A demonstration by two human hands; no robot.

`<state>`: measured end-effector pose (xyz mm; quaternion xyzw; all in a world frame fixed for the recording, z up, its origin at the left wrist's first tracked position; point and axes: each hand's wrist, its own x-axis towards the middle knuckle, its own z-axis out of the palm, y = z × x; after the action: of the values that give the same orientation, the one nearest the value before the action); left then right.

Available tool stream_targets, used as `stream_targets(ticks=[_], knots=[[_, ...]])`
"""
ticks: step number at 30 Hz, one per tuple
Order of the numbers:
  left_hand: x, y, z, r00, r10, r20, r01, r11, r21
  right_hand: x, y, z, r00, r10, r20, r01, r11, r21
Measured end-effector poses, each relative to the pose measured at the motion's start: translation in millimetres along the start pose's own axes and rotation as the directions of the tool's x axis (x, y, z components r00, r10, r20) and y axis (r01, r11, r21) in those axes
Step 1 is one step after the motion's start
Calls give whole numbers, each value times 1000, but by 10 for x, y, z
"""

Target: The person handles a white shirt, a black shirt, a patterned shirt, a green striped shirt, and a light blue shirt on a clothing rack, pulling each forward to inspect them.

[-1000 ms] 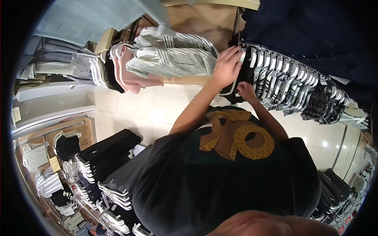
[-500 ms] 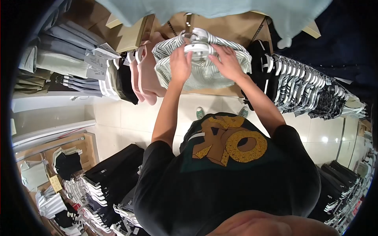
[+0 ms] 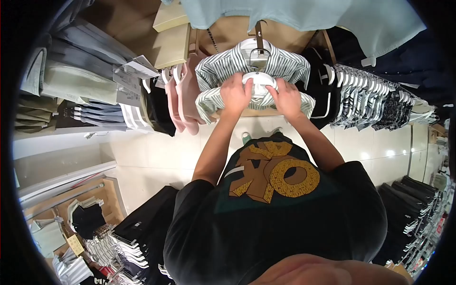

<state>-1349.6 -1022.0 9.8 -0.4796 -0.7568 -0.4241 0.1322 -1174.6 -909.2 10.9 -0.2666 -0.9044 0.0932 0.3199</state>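
A striped shirt (image 3: 209, 105) on a white hanger (image 3: 259, 80) is in front of me, held at both shoulders. My left hand (image 3: 235, 94) is closed on its left shoulder, thumb on the hanger. On the right shoulder, my right hand (image 3: 287, 98) grips shirt and hanger the same way. Behind it, another striped shirt (image 3: 223, 65) hangs from a metal rail arm (image 3: 259, 38). The hanger's hook is up near the end of that arm; whether it rests on it I cannot tell.
Pink garments (image 3: 188, 102) hang to the left, beside folded jeans (image 3: 97, 113). Black garments (image 3: 319, 90) and a long row of patterned clothes (image 3: 368, 104) hang to the right. A light blue garment (image 3: 304, 14) hangs overhead. Black trousers (image 3: 152, 213) are on a rack at lower left.
The front striped shirt is now apart from the one behind and nearer to me. My hands have closed on its shoulders. The view has shifted a little.
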Motion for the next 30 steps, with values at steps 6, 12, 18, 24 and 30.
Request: stream_targets(ticks=[6, 12, 18, 24, 30], knots=[[157, -236, 88, 995, 96, 28, -96, 995, 6, 128, 44, 309, 986, -4, -168, 6, 1000, 9], [229, -308, 136, 989, 147, 20, -146, 989, -14, 130, 22, 294, 986, 8, -169, -9, 1000, -3], [179, -317, 176, 990, 139, 34, -136, 988, -71, 69, -35, 151, 994, 56, -96, -57, 998, -6], [200, -311, 150, 990, 140, 34, -137, 987, -89, 86, 13, 186, 994, 37, -99, -33, 999, 37], [183, -325, 173, 990, 138, 20, -137, 989, -49, 153, 158, 234, 998, -10, -68, 12, 999, 40]])
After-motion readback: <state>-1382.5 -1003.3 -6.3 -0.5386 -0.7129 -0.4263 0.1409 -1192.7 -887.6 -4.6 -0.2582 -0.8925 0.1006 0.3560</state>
